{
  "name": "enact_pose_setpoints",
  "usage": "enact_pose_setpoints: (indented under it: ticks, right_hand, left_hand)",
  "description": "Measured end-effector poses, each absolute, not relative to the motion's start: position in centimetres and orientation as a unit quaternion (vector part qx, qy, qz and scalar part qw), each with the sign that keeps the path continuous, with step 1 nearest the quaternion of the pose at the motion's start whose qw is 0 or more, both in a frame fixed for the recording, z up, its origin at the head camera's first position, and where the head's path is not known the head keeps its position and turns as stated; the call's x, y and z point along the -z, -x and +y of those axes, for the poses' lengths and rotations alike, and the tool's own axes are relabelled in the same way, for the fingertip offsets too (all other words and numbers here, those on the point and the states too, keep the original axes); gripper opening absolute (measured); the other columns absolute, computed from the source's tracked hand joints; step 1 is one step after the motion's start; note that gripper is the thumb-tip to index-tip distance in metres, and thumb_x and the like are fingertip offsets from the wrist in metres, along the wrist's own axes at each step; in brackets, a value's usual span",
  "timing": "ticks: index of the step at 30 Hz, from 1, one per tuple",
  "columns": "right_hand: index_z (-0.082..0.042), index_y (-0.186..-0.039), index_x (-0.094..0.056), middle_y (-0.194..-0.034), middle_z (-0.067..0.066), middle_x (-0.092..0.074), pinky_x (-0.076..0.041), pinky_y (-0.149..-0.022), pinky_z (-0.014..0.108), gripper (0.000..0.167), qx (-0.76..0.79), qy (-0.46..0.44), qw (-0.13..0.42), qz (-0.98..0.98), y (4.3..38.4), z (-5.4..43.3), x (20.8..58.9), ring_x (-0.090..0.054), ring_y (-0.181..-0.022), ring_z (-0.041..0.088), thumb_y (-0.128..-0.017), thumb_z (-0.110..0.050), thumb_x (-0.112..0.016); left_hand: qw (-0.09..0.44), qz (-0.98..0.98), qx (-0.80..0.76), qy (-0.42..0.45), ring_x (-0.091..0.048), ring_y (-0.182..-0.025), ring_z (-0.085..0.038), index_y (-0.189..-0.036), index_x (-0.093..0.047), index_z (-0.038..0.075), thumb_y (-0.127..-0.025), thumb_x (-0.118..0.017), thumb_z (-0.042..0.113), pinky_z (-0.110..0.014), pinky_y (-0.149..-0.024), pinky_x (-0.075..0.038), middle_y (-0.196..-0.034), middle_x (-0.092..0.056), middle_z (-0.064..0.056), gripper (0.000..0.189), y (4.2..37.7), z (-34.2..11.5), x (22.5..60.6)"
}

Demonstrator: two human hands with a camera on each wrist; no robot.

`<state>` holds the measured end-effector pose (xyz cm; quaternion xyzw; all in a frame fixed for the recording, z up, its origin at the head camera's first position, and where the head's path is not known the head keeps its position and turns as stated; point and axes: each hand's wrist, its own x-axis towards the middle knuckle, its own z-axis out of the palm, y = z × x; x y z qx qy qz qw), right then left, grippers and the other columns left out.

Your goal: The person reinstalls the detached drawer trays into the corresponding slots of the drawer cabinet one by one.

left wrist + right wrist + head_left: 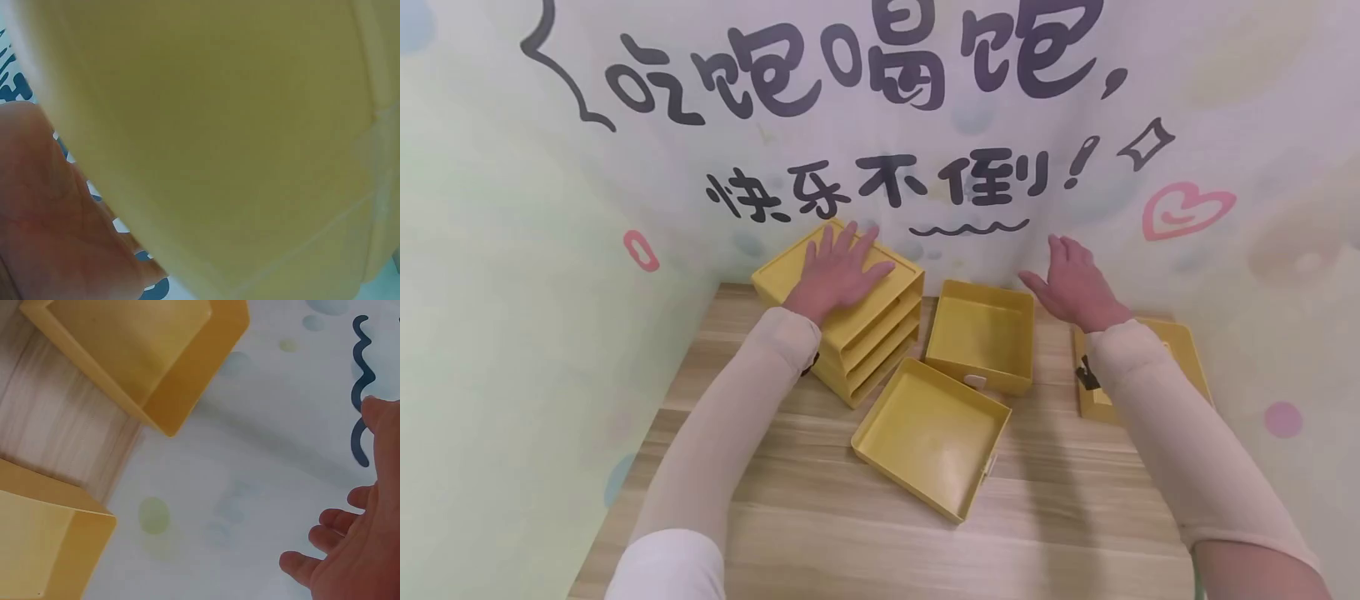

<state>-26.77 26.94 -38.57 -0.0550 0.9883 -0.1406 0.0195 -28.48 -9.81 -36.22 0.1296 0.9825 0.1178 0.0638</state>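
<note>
A yellow desktop drawer cabinet (880, 312) stands at the back left, its open slots facing right and forward. My left hand (838, 271) is over its top with straight, spread fingers. In the left wrist view the cabinet's side (212, 137) fills most of the picture, and the palm (62, 219) shows past its edge. My right hand (1071, 283) is raised in the air near the wall, fingers straight, thumb apart, holding nothing. Below and left of it sits a deep yellow drawer (981, 329). A shallow yellow drawer (932, 442) lies in front of that one.
Another yellow drawer (1187, 346) is at the right, partly hidden by my right forearm. All of this stands on a wood-grain table (865, 542). A printed wall covering (865, 142) with dark lettering rises behind, and pale walls close in both sides.
</note>
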Motion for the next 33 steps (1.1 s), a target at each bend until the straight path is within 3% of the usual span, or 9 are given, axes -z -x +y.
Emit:
enact_pose_setpoints:
  ticks: [7,16,23,28,33]
  right_hand:
    - [0.009,-0.158,-0.013,-0.155,0.04,-0.029,-0.022,-0.122,0.067,0.082,0.195,0.046,0.001,0.98,26.4,28.4,39.6,-0.026,-0.143,0.058,-0.106,-0.045,-0.045]
    - [0.014,-0.15,-0.032,-0.131,0.038,-0.055,-0.038,-0.112,0.065,0.064,0.2,0.073,-0.055,0.975,24.1,29.5,41.3,-0.047,-0.124,0.054,-0.105,-0.026,-0.053]
    - [0.012,-0.152,-0.031,-0.122,0.034,-0.061,-0.046,-0.1,0.064,0.062,0.235,0.08,-0.071,0.966,22.6,29.9,43.3,-0.057,-0.112,0.05,-0.106,-0.022,-0.053]
    - [0.016,-0.144,-0.042,-0.113,0.034,-0.065,-0.051,-0.09,0.063,0.055,0.248,0.103,-0.083,0.96,21.2,29.9,44.8,-0.063,-0.102,0.049,-0.103,-0.017,-0.057]
    - [0.015,-0.138,-0.046,-0.112,0.031,-0.063,-0.052,-0.088,0.061,0.049,0.27,0.107,-0.078,0.954,19.4,30.0,46.4,-0.063,-0.101,0.047,-0.104,-0.019,-0.057]
  left_hand:
    - [0.097,0.985,-0.088,-0.114,0.011,-0.157,-0.049,-0.164,0.0,0.039,-0.101,-0.024,0.071,-0.069,-0.126,0.003,-0.174,0.007,-0.005,0.075,28.8,-10.5,36.7]
    - [0.156,0.98,-0.097,-0.08,0.02,-0.153,-0.054,-0.163,0.005,0.041,-0.098,-0.022,0.076,-0.07,-0.124,0.006,-0.173,0.015,-0.004,0.078,27.5,-10.9,36.3]
    - [0.145,0.98,-0.107,-0.083,0.018,-0.153,-0.055,-0.164,0.002,0.038,-0.098,-0.023,0.076,-0.074,-0.122,0.005,-0.173,0.013,-0.006,0.08,27.1,-11.2,36.1]
    - [0.142,0.981,-0.103,-0.084,0.016,-0.153,-0.056,-0.164,0.001,0.037,-0.098,-0.023,0.076,-0.075,-0.121,0.004,-0.174,0.011,-0.007,0.08,27.0,-11.3,36.3]
    - [0.142,0.981,-0.106,-0.085,0.015,-0.154,-0.055,-0.164,0.0,0.038,-0.098,-0.025,0.077,-0.074,-0.122,0.003,-0.174,0.009,-0.006,0.081,27.3,-11.3,36.6]
